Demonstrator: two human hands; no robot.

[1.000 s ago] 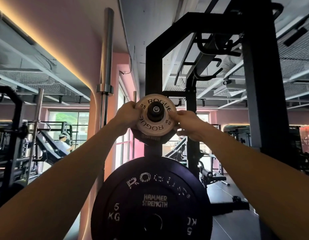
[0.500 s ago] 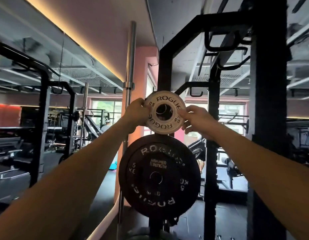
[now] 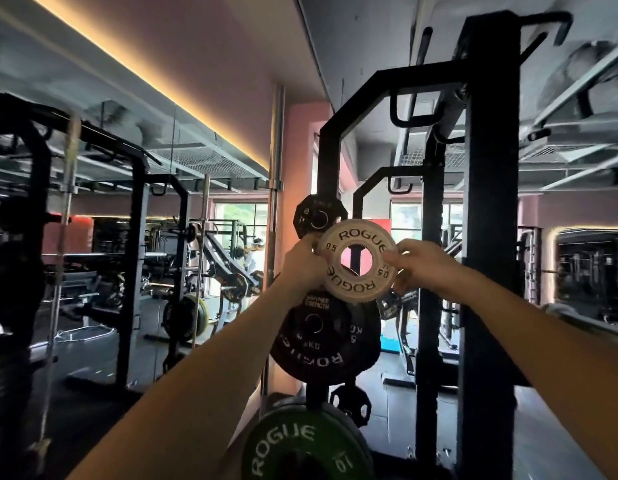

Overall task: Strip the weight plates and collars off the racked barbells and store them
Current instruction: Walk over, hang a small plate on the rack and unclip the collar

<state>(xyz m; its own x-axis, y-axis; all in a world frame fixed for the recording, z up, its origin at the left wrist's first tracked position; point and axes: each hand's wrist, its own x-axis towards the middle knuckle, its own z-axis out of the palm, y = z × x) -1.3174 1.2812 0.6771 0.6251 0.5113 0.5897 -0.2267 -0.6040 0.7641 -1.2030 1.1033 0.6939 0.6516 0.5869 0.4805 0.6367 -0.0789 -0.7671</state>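
Observation:
A small white 0.5 plate (image 3: 356, 283) marked ROGUE hangs in the air in front of the rack, its centre hole free. My left hand (image 3: 302, 268) grips its left rim and my right hand (image 3: 421, 263) grips its right rim. Behind and up left, a small black plate (image 3: 309, 216) sits on a storage peg of the black rack upright (image 3: 328, 161). Below the white plate hang black 5 kg plates (image 3: 321, 344), partly covered by my left forearm. A green 10 plate (image 3: 304, 448) sits lowest.
A thick black rack post (image 3: 491, 237) stands close on the right. A bare barbell (image 3: 275, 181) stands upright beside the pink wall. More racks and loaded bars fill the left side. A person (image 3: 253, 254) is far back by the windows.
The white plate has come off the upper storage peg and moved toward me, both hands still on it. My view has pulled back and dropped, bringing the green plate into sight.

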